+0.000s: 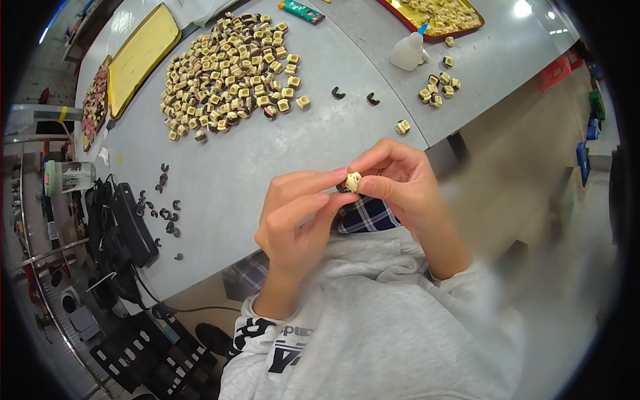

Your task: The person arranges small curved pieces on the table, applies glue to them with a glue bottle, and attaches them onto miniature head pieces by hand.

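Note:
Just past the table's near edge, my left hand and my right hand meet around a small cream-and-black moulded piece. The fingertips of both hands are closed on it. Its cream side faces up, and a dark part shows beside the left fingertips; the rest is covered by fingers. Beyond my hands lie two black curved pieces. One cream-and-black piece sits alone by the table seam, and a small cluster of similar pieces lies farther right.
A big heap of cream, black and pink pieces covers the far left. Loose black curved pieces lie near a black device. A yellow tray, a white squeeze bottle and a red-rimmed tray of cream pieces stand farther off.

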